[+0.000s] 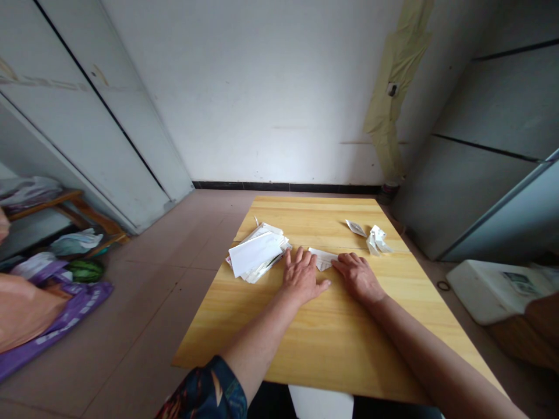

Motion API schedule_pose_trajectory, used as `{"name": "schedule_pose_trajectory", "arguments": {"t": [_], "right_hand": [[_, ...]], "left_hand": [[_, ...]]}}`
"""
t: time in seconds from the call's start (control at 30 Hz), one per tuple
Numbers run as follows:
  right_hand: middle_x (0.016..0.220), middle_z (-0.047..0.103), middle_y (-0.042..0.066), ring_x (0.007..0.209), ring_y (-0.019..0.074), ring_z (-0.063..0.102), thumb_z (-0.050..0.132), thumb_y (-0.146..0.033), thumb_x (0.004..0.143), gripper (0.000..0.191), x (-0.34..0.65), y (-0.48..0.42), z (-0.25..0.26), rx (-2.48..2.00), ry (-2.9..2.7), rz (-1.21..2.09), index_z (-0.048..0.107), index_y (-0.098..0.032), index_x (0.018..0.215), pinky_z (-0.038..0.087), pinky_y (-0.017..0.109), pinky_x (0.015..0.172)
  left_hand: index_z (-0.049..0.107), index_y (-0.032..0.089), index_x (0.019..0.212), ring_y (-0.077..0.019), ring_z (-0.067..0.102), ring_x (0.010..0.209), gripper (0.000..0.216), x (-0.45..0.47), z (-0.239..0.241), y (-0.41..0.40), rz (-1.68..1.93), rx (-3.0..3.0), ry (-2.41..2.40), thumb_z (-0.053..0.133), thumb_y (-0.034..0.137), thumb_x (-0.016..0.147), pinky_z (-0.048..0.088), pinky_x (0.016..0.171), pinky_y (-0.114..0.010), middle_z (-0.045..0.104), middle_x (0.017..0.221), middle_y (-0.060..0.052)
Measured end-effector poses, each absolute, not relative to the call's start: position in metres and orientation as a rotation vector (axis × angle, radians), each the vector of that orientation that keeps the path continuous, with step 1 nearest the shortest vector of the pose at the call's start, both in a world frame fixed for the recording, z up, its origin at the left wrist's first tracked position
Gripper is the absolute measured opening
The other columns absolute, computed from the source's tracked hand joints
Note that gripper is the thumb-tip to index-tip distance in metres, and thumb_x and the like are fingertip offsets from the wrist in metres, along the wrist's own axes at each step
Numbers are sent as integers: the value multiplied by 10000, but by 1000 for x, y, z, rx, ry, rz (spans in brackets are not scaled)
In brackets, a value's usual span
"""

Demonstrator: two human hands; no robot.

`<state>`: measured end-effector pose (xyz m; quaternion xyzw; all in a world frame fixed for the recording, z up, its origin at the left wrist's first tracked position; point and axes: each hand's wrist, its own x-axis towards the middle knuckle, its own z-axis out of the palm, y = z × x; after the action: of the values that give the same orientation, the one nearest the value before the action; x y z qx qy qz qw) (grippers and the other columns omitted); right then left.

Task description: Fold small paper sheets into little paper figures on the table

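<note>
On the wooden table [332, 337] my left hand [303, 277] lies flat, palm down, fingers stretched out, its fingertips at the edge of a small white folded paper [322, 258]. My right hand [358, 276] rests beside it, fingers curled down onto the right side of the same paper. A stack of white paper sheets [257, 252] lies just left of my left hand. Two small folded paper pieces [378, 240] and a flat paper scrap [355, 227] sit farther back on the right.
A white wall stands behind the table. Purple and orange bags [48, 314] and a watermelon [85, 270] lie on the floor at left, near a low wooden shelf [82, 210]. A white box [493, 288] sits at right beside grey cabinets.
</note>
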<state>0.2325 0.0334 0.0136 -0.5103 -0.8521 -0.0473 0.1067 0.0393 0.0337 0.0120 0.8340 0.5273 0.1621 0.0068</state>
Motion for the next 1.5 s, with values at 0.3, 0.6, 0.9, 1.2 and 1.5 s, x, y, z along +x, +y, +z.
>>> {"name": "schedule_pose_trajectory", "arguments": {"t": [0.3,0.6,0.9,1.2,1.5], "right_hand": [[1040,624,90,950,215,503,447,-249,934,235,240,33,8,-1506,-2447,-123,651,-216,1046,350,313,767],[1031,635,97,979,230,539,514,-260,877,228,217,54,24,-1823,-2293,38,633,-201,1063,386,308,741],[1020,627,87,996,237,547,567,-233,799,177,198,66,37,-2049,-2234,186,621,-201,965,381,314,716],[854,659,30,766,163,577,599,-166,703,96,199,77,32,-2009,-2096,353,614,-195,794,316,242,606],[681,624,17,651,144,550,548,-116,770,98,205,73,28,-1348,-2175,216,564,-183,700,368,250,663]], "left_hand": [[493,186,1279,-379,277,1324,729,40,12,34,452,2547,1716,588,639,715,108,1098,-615,499,1326,-145],[516,187,1244,-350,298,1312,690,40,7,34,531,2572,1703,582,638,726,136,1101,-601,513,1302,-140],[512,207,1226,-288,423,1191,421,34,14,39,677,2485,1785,485,425,868,335,1008,-477,541,1227,-104],[362,205,1356,-258,486,1140,615,31,7,46,817,2448,1771,601,251,791,402,962,-412,544,1237,-105],[404,209,1333,-216,514,1116,616,28,3,53,1245,2318,1589,622,148,760,411,983,-353,585,1211,-77]]}}
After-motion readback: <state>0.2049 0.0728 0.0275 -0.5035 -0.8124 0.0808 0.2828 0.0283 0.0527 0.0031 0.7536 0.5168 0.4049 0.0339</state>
